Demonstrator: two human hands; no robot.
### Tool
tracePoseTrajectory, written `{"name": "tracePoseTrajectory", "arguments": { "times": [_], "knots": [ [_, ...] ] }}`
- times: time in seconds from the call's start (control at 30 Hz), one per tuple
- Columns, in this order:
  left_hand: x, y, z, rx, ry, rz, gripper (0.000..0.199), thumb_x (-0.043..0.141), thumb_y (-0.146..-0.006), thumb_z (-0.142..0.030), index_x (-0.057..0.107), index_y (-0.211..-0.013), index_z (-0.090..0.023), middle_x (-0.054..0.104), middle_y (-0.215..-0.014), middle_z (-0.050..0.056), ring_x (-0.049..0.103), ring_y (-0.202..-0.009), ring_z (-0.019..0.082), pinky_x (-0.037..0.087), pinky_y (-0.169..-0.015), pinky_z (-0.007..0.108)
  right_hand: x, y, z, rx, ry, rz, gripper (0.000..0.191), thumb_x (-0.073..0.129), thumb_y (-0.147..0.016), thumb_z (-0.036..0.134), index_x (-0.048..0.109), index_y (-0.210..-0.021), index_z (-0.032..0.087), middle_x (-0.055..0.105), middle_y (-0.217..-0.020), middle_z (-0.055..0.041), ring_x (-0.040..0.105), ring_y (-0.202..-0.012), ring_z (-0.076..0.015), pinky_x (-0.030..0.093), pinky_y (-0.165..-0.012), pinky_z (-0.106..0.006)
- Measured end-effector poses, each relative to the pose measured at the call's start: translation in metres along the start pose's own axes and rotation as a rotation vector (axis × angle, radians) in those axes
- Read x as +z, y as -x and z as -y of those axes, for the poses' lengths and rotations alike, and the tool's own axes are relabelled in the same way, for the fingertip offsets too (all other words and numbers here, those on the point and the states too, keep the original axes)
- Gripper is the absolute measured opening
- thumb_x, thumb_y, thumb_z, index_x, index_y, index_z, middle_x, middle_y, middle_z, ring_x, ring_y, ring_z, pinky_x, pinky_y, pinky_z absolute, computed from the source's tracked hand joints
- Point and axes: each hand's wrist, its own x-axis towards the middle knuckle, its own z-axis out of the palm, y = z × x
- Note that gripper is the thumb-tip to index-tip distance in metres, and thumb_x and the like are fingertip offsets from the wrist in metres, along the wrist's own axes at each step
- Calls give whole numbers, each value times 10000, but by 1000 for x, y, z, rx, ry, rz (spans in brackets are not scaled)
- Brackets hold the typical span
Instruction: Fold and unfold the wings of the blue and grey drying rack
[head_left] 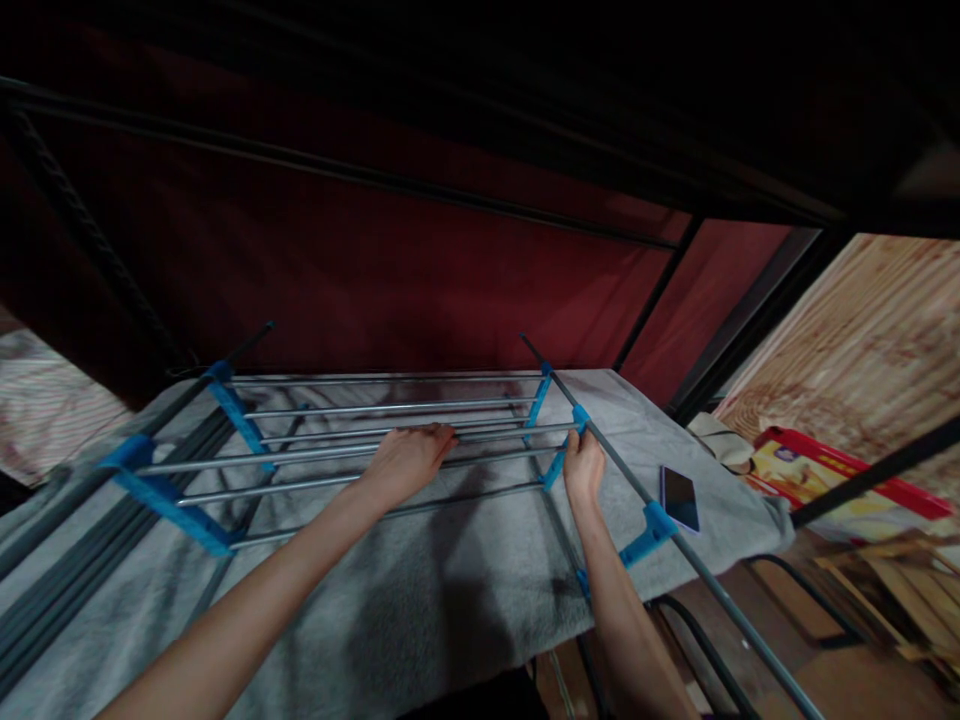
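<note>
A rack frame of grey metal tubes and blue plastic brackets lies across the covered table in the head view. My left hand (412,458) is closed over a crosswise metal tube (300,456) near its middle, its fingertips partly hidden. At that tube's right end, my right hand (584,468) grips a blue bracket (580,415) on the long right side pole (622,465), with thumb up. The left ends of the tubes sit in a blue bracket (176,510). Another blue bracket (649,535) juts from the right pole, nearer to me.
Several loose grey tubes (97,565) lie at the left on the grey cloth (420,610). A phone (679,498) rests right of the frame. Beyond the table's right edge are a red and yellow box (832,480) and wooden pieces (892,590). A dark red panel (420,280) stands behind.
</note>
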Motion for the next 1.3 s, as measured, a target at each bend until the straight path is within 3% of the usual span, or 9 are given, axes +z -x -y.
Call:
{"name": "tracePoseTrajectory", "arguments": {
  "times": [0.1,0.2,0.3,0.4,0.67,0.83,0.93,1.13,1.3],
  "knots": [
    [2,12,1,78,-52,-141,383,427,-1031,-379,622,-1295,-182,713,-1107,116,675,-1010,268,463,-897,400,-3,-2,-1,-6,5,46,384,349,-925,465,609,-912,183,691,-863,-162,656,-822,-319,455,-775,-416],
    [5,26,9,24,-131,-220,382,477,-1014,-375,617,-1298,-162,695,-1070,130,651,-1019,298,439,-910,437,-5,-3,-3,-17,7,90,362,353,-908,469,596,-882,203,683,-839,-140,647,-801,-314,445,-757,-405],
    [7,35,17,-70,-182,-181,282,460,-1021,-324,668,-1107,-154,686,-960,123,652,-957,290,439,-842,411,-5,-3,-7,-18,59,101,372,344,-900,467,601,-872,200,677,-820,-145,641,-795,-315,427,-737,-397],
    [7,36,23,-73,-176,-128,251,441,-1029,-295,652,-1012,-159,678,-920,113,659,-923,279,448,-788,389,-2,-5,-14,-20,131,114,384,362,-894,468,624,-856,190,664,-766,-144,633,-757,-309,408,-705,-388],
    [19,38,27,-50,-136,-76,224,437,-1037,-317,610,-1036,-174,692,-935,82,687,-870,238,483,-714,345,-1,-7,-28,-26,265,152,423,402,-905,464,684,-898,148,657,-722,-161,638,-732,-337,410,-660,-397],
    [-8,35,27,12,-219,-125,173,445,-1021,-220,602,-1083,-183,686,-947,84,685,-879,241,486,-716,347,1,-12,-26,-28,241,207,455,416,-899,486,697,-922,129,667,-739,-178,651,-776,-367,449,-687,-423],
    [-16,33,29,10,-206,-89,205,445,-1030,-280,609,-1087,-172,693,-949,92,690,-878,231,496,-731,339,4,-14,-27,-37,258,242,462,395,-901,500,691,-888,145,655,-732,-185,649,-787,-380,456,-690,-437],
    [-1,39,32,-52,-189,-82,267,441,-1033,-364,623,-1078,-173,702,-972,90,695,-903,229,516,-746,332,4,-12,-37,-66,261,292,406,375,-905,543,581,-744,233,599,-657,-142,638,-783,-383,458,-690,-448],
    [-2,46,33,-31,-171,-97,269,435,-1035,-360,624,-1056,-171,701,-955,87,695,-878,222,514,-731,331,-2,-8,-39,-104,255,302,359,375,-901,545,483,-688,276,584,-653,-129,648,-852,-392,482,-755,-464]
  ]
}}
